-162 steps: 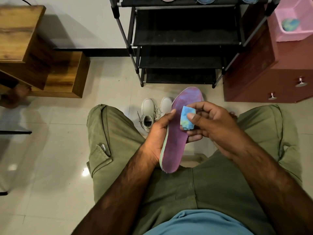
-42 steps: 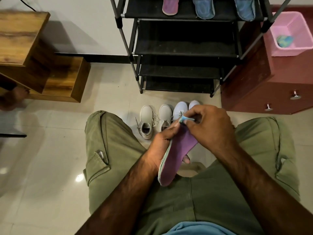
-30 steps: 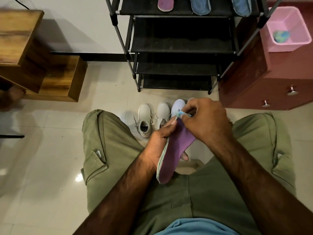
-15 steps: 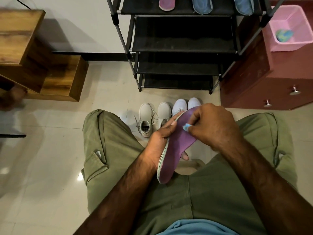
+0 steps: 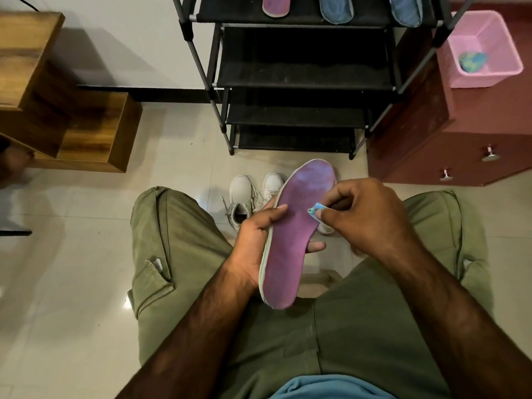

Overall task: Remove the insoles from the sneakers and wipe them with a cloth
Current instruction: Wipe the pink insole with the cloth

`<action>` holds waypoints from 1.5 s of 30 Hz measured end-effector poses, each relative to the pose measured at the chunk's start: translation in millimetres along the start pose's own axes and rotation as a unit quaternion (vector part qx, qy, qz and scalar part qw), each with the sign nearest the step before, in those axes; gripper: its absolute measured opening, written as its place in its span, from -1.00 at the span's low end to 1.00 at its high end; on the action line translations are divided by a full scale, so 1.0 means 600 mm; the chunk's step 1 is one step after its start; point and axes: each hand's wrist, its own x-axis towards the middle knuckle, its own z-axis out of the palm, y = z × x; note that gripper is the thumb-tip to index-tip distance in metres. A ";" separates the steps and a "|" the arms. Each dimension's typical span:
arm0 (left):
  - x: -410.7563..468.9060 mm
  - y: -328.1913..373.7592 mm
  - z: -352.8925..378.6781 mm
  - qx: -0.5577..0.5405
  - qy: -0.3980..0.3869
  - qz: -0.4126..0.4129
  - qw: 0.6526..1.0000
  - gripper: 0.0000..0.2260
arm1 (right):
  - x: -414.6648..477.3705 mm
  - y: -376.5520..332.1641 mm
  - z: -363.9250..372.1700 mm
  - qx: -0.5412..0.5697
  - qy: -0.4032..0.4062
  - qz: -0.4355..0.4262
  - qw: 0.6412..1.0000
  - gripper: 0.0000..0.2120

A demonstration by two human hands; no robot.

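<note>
Cloth pinched against a purple insole held over the lap.
The right hand [image 5: 365, 217] has a tight grip pinching a small blue cloth [image 5: 315, 210] against the purple insole [image 5: 290, 249]. The left hand [image 5: 256, 240] grasps the insole by its edge, thumb on top and fingers beneath. On the floor beyond stand white sneakers [image 5: 244, 197], before a black shoe rack [image 5: 302, 73] whose top shelf carries three more insoles [image 5: 275, 5]. A pink basket [image 5: 486, 77] sits on the red cabinet [image 5: 431, 145].
</note>
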 end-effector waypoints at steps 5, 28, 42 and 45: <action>-0.003 0.001 -0.002 -0.027 -0.055 -0.009 0.998 -0.56 | -0.004 0.003 0.015 0.152 -0.034 0.010 0.988 -0.92; 0.004 -0.001 -0.012 0.073 -0.028 -0.032 0.996 -0.58 | -0.008 0.047 0.003 -0.087 -0.010 -0.280 0.956 -0.83; 0.015 -0.001 -0.022 0.060 -0.035 -0.041 0.997 -0.60 | 0.005 0.040 0.007 -0.059 0.034 -0.240 0.968 -0.81; 0.014 -0.002 -0.022 0.069 -0.032 -0.049 0.996 -0.57 | -0.012 0.032 0.020 -0.051 -0.026 -0.261 0.964 -0.80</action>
